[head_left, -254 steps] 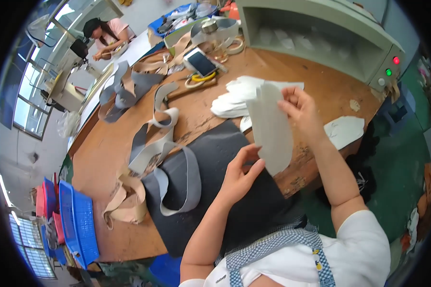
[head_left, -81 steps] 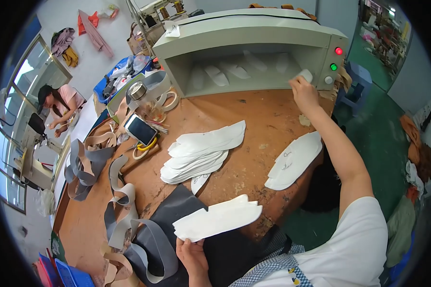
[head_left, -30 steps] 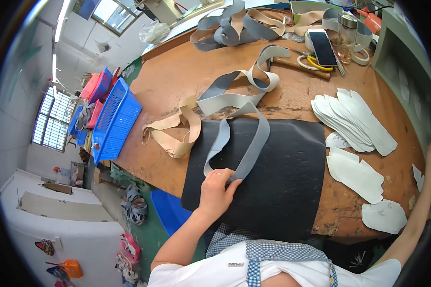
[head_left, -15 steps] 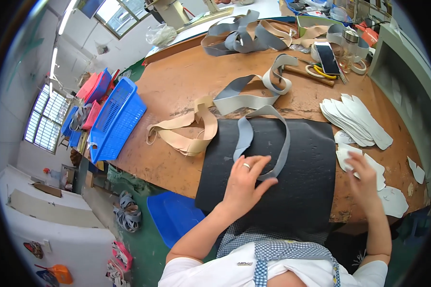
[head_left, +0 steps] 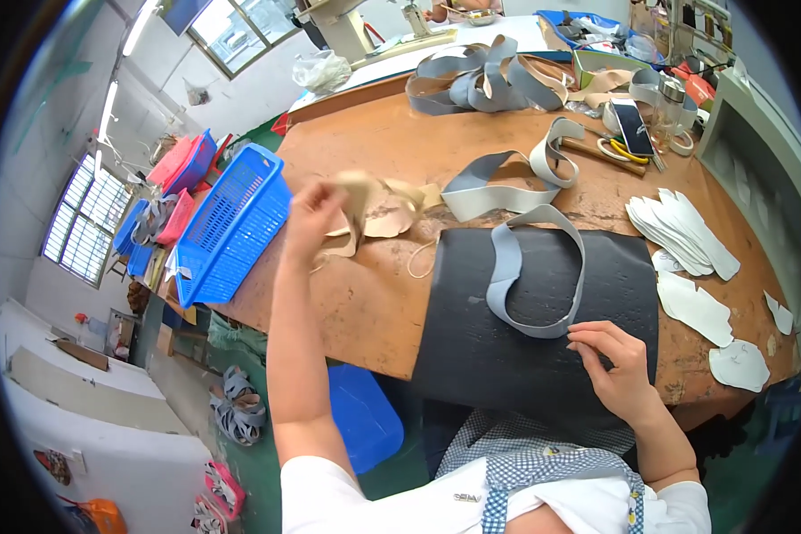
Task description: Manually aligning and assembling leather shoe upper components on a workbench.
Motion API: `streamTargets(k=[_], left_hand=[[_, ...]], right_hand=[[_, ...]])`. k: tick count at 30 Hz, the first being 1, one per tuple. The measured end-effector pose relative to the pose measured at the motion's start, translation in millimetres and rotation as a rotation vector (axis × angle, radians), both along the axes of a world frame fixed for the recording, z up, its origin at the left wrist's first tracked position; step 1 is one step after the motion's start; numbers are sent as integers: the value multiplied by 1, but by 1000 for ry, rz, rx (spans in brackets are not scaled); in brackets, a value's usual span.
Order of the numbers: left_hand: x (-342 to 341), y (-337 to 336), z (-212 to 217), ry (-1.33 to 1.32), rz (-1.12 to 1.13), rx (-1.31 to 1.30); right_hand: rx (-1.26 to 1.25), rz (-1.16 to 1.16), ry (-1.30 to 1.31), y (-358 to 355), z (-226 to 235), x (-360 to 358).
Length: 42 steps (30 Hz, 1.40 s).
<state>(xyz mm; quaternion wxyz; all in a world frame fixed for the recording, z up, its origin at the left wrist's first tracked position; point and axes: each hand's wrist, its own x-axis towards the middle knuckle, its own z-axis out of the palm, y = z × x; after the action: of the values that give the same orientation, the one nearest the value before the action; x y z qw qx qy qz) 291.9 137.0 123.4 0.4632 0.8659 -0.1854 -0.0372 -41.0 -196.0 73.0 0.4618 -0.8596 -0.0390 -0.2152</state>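
a beige strap [head_left: 390, 222] lies in a loose heap just left of the black mat [head_left: 534, 374], part of it lifted by a worker's left hand [head_left: 314, 218], which is blurred but appears closed on the strap's end. on the mat itself, a grey strap [head_left: 503, 258] stands in an open loop; the right hand [head_left: 614, 365], over the mat's right half, has its fingers bent and tips at the loop's lower edge, though whether it pinches the band cannot be told.

just beyond the mat, a grey-and-white strap [head_left: 485, 203] curls across the worn brown counter [head_left: 356, 320]. farther beyond sits a tangled bundle of straps [head_left: 472, 84]. beyond the mat and to its right are a phone [head_left: 632, 129] and a glass jar [head_left: 667, 102]. to the mat's right, white cut pieces [head_left: 676, 231] lie fanned in a stack, with a rounded white piece [head_left: 739, 365] nearer the worker. well left of the mat, a blue basket [head_left: 231, 231] stands tilted.
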Motion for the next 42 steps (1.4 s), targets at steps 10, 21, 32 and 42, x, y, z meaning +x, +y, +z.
streamTargets(k=[10, 21, 32, 42], left_hand=[[45, -3, 74, -446, -84, 422], [-23, -73, 137, -724, 13, -289], [-81, -120, 64, -144, -119, -504], [-144, -120, 47, 679, -265, -827]], right_hand=[[-112, 158, -63, 30, 12, 27], [209, 292, -28, 48, 63, 90], [767, 533, 170, 65, 62, 153], [716, 177, -117, 46, 63, 127]])
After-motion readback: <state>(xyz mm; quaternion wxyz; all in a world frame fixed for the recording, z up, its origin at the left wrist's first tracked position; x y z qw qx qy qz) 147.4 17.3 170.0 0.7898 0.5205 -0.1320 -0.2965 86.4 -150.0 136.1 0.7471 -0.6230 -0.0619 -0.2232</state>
